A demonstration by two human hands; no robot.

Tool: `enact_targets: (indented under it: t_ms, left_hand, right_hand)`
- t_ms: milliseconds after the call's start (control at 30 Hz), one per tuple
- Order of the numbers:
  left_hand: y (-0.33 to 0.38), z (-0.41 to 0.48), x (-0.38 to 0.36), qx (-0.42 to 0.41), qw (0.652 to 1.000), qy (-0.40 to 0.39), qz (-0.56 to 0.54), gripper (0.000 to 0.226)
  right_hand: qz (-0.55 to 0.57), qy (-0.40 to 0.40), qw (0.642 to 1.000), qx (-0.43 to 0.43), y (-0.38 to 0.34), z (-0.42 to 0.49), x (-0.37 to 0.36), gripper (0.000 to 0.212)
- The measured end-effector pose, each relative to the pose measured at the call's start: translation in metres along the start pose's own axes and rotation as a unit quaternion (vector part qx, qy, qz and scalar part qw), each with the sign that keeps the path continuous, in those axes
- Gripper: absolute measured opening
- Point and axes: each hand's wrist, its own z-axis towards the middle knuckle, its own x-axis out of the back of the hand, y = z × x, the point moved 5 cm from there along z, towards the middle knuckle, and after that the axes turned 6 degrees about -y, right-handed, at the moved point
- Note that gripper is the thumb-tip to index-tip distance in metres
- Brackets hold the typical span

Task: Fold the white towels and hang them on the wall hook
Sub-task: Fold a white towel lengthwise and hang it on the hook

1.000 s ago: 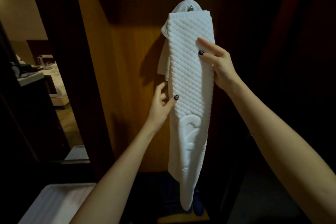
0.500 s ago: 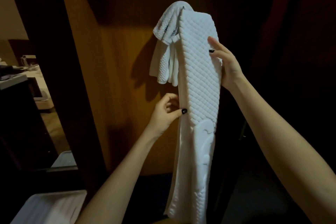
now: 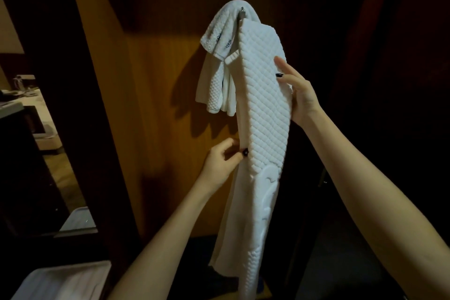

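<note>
Wood-panelled wall (image 3: pixel 158 85) ahead, dimly lit. My left hand (image 3: pixel 222 161), 7 o'clock, pinches the left edge of the long white quilted towel (image 3: pixel 263 109); my right hand (image 3: pixel 300 95), 2 o'clock, lays straight fingers against its right edge. Towel hangs from small metal wall hook (image 3: pixel 242 13), 12 o'clock.

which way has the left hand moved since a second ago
Yes. Against the wall hook, the left hand has dropped lower, and, open before, it now pinches the left edge of the long towel.

Quilted white towel (image 3: pixel 263 109) on the wall hook (image 3: pixel 242 12), left hand (image 3: pixel 219 165) at its edge, right hand (image 3: pixel 300 97) opposite
</note>
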Motion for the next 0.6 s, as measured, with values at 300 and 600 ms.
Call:
enact_targets:
  t_ms: [300, 600]
  left_hand:
    - [-0.004, -0.005, 0.023, -0.006, 0.991, 0.1, -0.087, 0.038]
    - [-0.026, -0.03, 0.02, -0.007, 0.985, 0.119, 0.126, 0.014]
  right_hand:
    - [0.03, -0.008, 0.999, 0.011, 0.005, 0.008, -0.01, 0.037]
    - [0.012, 0.048, 0.998, 0.026, 0.014, 0.008, -0.017, 0.034]
